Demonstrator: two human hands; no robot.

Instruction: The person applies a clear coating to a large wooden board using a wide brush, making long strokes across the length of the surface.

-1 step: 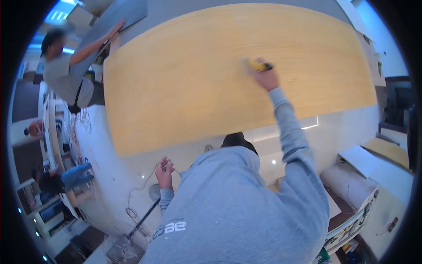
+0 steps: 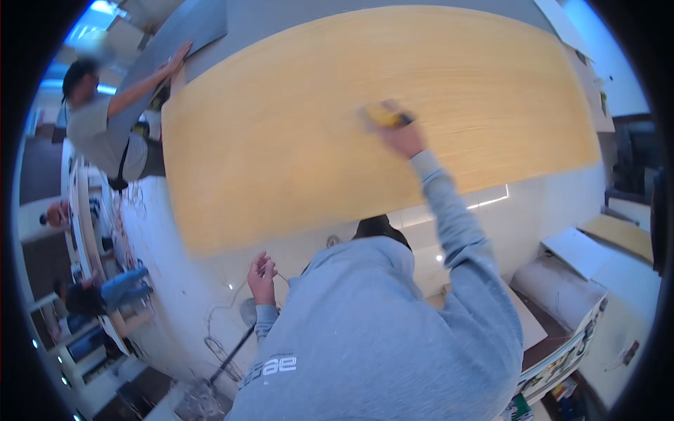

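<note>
Two bare hands are in my head view, and only one of them is holding something. With the right hand (image 2: 406, 140) I see the fingers closed around a yellow tool (image 2: 385, 116) with a dark part; it is blurred, so its exact kind I cannot tell. This tool is over the middle of the large pale yellow board (image 2: 295, 147), and it seems to touch the surface, although the blur does not let me be sure. I judge that the right arm is stretched forward because the board is wide and its middle is not near to the body.

The left hand (image 2: 262, 281) hangs below the near edge of the board, apart from it. Its fingers are half bent and I see nothing between them; probably one hand is enough for the tool. At the far left a co-worker (image 2: 105, 137) has a hand by the corner of a dark grey sheet (image 2: 193, 31), perhaps to keep it in place.

Compared with the earlier frame, the right hand and the yellow tool have shifted to the left and a little toward the body. The left hand stays almost at the same place, with the same loose bend.
</note>
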